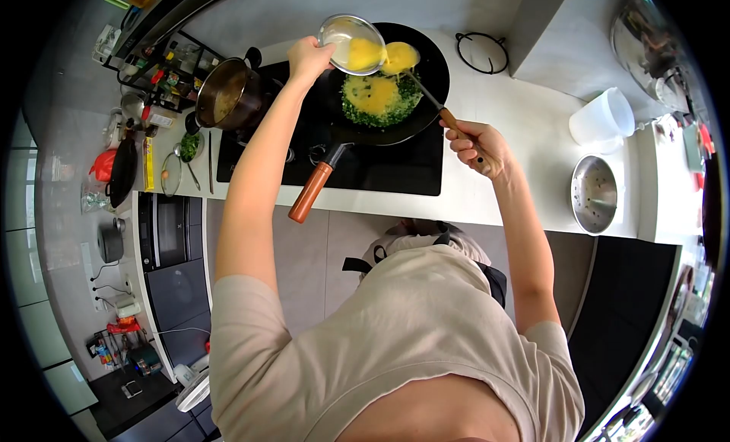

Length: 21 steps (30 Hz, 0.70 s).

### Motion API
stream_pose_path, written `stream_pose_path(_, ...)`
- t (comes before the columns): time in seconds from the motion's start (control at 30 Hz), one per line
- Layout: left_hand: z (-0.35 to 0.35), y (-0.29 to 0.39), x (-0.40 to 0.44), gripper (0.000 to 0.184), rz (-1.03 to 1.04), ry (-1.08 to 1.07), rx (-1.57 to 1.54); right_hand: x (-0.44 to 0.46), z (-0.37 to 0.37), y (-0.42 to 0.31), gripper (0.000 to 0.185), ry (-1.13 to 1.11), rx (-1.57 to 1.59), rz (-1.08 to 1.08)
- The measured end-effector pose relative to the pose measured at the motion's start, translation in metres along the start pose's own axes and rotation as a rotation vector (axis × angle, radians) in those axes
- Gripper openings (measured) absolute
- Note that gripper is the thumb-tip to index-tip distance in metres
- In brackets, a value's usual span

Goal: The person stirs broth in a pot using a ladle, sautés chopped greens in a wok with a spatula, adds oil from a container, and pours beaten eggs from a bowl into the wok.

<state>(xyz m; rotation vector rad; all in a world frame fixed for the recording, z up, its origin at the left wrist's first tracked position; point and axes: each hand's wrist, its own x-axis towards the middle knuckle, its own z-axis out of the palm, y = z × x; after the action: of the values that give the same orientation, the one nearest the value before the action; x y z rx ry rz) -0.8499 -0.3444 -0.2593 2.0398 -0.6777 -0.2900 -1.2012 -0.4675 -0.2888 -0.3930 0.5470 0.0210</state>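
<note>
My left hand [310, 60] grips the rim of a metal bowl [340, 33], tilted over the black pan [435, 62], with yellow egg at its lower edge. My right hand [480, 147] is closed around the wooden handle of a ladle [401, 57], whose head holds yellow egg beside the bowl's rim. Beneath them, chopped greens [384, 111] lie in the pan with egg [372, 95] pooled on top. The pan's brown handle [311, 193] points toward me, and no hand is on it.
Left of the pan stands a pot [226, 96] with two handles. A small bowl of greens [190, 147] and a glass lid [171, 174] lie farther left. On the right are a white container [602, 117], a metal bowl [595, 194] and a black ring stand [482, 53].
</note>
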Motion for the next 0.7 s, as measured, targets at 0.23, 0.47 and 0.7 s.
stream_pose_path(0.23,0.022,0.001,-0.012,0.021,0.035,-0.108,0.034,-0.048,-0.003,0.008,0.023,0.084,-0.089,0.001)
stream_pose_path(0.47,-0.004,0.014,-0.054,0.027,0.028,-0.172,0.245,-0.073,-0.003,0.017,0.029,0.102,-0.232,0.083)
stream_pose_path(0.7,-0.042,-0.006,-0.074,0.029,0.048,-0.110,0.360,-0.045,0.010,0.025,0.025,0.059,-0.295,0.207)
